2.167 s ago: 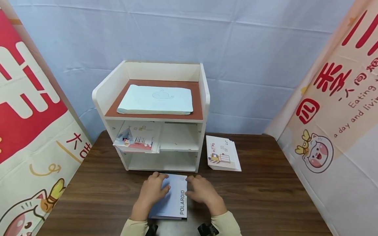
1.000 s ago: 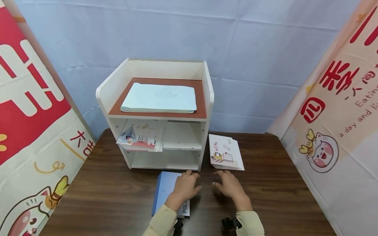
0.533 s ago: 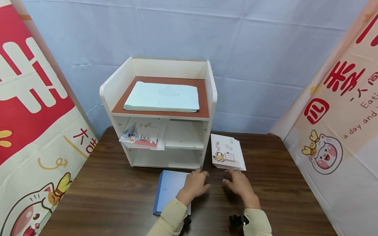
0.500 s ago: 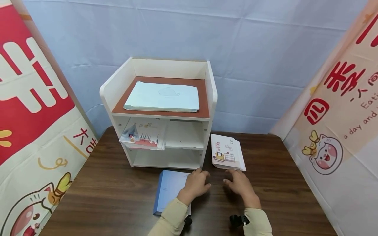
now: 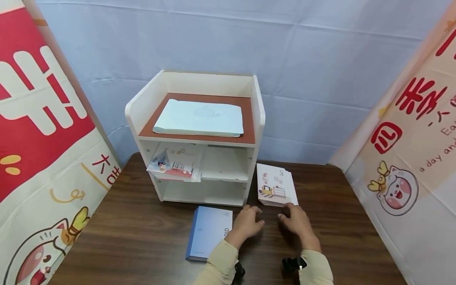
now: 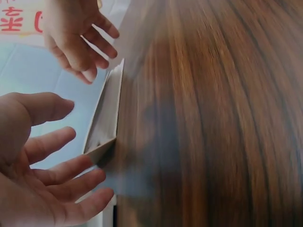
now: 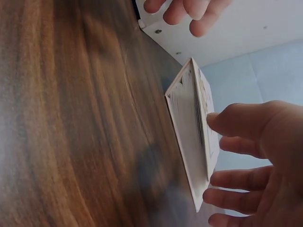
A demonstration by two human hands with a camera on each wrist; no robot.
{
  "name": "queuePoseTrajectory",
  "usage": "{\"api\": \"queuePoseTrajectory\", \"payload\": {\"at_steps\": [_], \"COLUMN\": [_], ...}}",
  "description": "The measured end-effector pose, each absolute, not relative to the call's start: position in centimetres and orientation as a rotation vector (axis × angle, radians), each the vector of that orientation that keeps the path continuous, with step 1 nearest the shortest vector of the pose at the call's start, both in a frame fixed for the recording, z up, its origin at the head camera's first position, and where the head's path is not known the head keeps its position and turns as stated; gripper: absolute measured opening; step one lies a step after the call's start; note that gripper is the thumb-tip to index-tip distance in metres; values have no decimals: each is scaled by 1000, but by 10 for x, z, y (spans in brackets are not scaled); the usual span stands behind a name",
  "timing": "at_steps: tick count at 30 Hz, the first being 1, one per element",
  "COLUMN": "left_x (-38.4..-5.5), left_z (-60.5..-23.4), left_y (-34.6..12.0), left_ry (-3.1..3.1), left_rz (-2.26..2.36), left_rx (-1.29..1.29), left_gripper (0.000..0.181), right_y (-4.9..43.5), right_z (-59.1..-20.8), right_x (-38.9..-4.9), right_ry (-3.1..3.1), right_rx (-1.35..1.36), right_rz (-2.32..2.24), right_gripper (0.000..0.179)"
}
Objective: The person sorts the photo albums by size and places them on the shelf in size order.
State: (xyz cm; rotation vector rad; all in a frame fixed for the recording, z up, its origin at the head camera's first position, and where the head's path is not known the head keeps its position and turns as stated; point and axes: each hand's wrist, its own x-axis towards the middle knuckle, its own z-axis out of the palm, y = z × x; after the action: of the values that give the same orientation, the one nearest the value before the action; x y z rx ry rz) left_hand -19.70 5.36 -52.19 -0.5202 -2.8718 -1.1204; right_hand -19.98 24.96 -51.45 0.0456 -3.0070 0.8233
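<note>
Head view, from left to right: we first see a printed banner in red and white, then a white shelf unit standing on a dark wooden table before a pale blue cloth. On its brown top lies a drawing pad with a whale sketched on the cover; on the left part of its middle shelf we find printed papers that jut past the front edge. In front of the unit a blue book lies flat, its lower right corner covered by a cream sleeve. Next we note the left hand, its fingers parted and loosely bent, holding nothing, just right of the blue book. Farther right, beside the unit, a white book lies on the table; the right wrist view shows us its pages fanned between the covers. Near its front edge is the right hand, fingers relaxed and grasping nothing; whether a fingertip touches the cover we cannot tell. At far right we see a second banner bearing a cartoon cat.
</note>
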Motion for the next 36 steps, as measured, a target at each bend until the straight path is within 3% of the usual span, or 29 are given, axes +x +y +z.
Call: {"api": "queuePoseTrajectory", "payload": {"at_steps": [15, 21, 28, 36], "left_x": [-208, -212, -220, -226], "left_z": [-535, -537, -541, -544], "left_y": [80, 87, 93, 96], "left_ry": [-2671, -2554, -2564, -2557], "left_rz": [-1564, -1744, -1652, -1753], "left_rx": [-203, -38, 39, 111], "left_gripper": [22, 35, 56, 62], "right_y": [268, 265, 265, 265], "right_z": [-529, -535, -538, -537], "right_x": [-220, -226, -234, -247], "right_ry": [-2778, -2581, -2480, -2508], "right_rx": [-282, -529, -749, -796], "right_rz": [1157, 1297, 1415, 1401], "right_gripper": [40, 38, 42, 49]}}
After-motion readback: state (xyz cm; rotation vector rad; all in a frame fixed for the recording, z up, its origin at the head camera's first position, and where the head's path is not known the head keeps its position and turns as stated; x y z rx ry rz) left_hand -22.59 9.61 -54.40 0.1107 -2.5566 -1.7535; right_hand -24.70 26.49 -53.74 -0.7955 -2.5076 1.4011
